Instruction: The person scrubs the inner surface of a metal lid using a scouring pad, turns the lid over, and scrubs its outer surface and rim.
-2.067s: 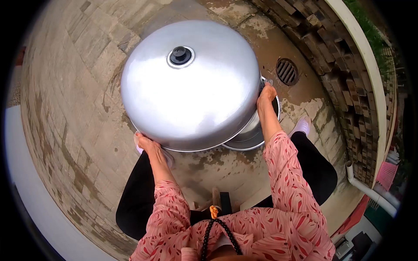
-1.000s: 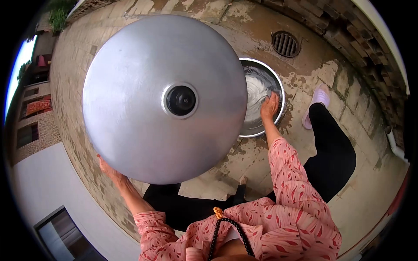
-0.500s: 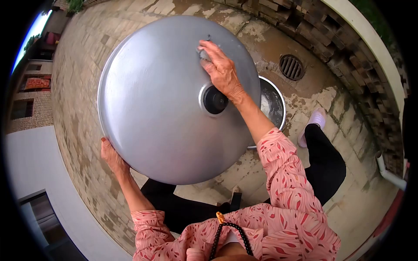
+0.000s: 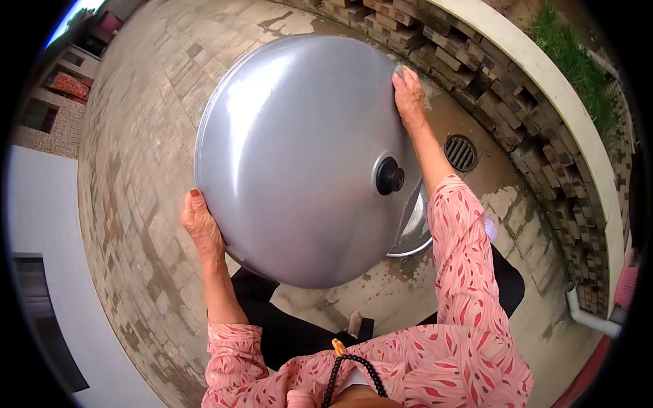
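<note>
A large domed metal pot lid (image 4: pixel 299 149) with a black knob (image 4: pixel 389 176) is held up in front of me, tilted. My left hand (image 4: pixel 201 221) grips its lower left rim, thumb over the outer face and fingers hidden behind. At the upper right rim, my right hand (image 4: pixel 409 95) is closed round the edge. Something small and grey shows by its fingertips; I cannot make out what it is. Partly covered by the lid, a metal basin (image 4: pixel 416 234) with wet contents stands on the ground.
Around me lies stone paving (image 4: pixel 146 204), wet in places. A round drain grate (image 4: pixel 460 152) is set in the ground at right. Beyond it runs a wall of stacked bricks (image 4: pixel 503 115). A white pipe (image 4: pixel 585 316) sticks out at lower right.
My right hand has gone from the lid's outer face to its right rim. The lid has shifted right and turned, its knob now farther right. My left hand still holds the rim.
</note>
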The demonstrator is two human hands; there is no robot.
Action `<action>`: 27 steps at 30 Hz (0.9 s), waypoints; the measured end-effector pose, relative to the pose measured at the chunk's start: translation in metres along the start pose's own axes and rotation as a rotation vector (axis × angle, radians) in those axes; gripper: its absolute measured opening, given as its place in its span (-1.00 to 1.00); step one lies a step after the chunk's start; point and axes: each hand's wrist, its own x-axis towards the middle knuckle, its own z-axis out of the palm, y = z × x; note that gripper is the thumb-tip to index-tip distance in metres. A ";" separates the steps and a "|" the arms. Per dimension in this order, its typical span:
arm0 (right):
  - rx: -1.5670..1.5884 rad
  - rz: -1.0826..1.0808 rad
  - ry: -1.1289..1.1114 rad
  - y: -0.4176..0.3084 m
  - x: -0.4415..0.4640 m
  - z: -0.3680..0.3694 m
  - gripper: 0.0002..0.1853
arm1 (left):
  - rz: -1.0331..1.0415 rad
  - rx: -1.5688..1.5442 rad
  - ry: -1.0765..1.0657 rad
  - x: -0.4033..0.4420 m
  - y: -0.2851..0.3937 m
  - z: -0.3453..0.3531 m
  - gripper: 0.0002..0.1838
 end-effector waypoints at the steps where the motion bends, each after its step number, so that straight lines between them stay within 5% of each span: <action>1: 0.030 -0.148 -0.034 -0.041 0.010 0.006 -0.58 | 0.009 0.004 -0.003 -0.001 0.002 0.001 -0.59; 5: 0.150 -0.767 -0.219 -0.178 -0.037 0.032 -0.62 | -0.013 0.028 -0.012 -0.006 0.010 0.007 -0.63; 12: -0.139 -1.184 -0.781 -0.268 -0.116 0.016 -0.66 | 0.042 0.059 -0.010 -0.024 0.037 0.023 -0.60; 14: -0.277 -1.185 -0.821 -0.277 -0.086 0.020 -0.71 | 0.097 0.128 -0.013 -0.025 0.031 0.022 -0.63; 17: -0.264 -0.685 -0.831 -0.259 0.002 0.021 -0.71 | 0.123 0.141 -0.011 -0.032 0.040 0.033 -0.65; 18: -0.441 -0.873 -0.807 -0.228 0.041 0.027 -0.68 | 0.147 0.128 -0.004 -0.034 0.041 0.036 -0.65; 20: -0.561 -0.438 -0.652 -0.231 0.045 0.017 -0.66 | 0.191 0.109 0.002 -0.037 0.043 0.043 -0.65; 22: -0.649 -0.454 -0.600 -0.239 0.031 0.015 -0.66 | 0.191 0.135 -0.006 -0.037 0.045 0.044 -0.66; 27: -0.409 -0.926 -0.719 -0.271 -0.046 0.014 -0.71 | 0.251 0.154 0.032 -0.039 0.046 0.047 -0.70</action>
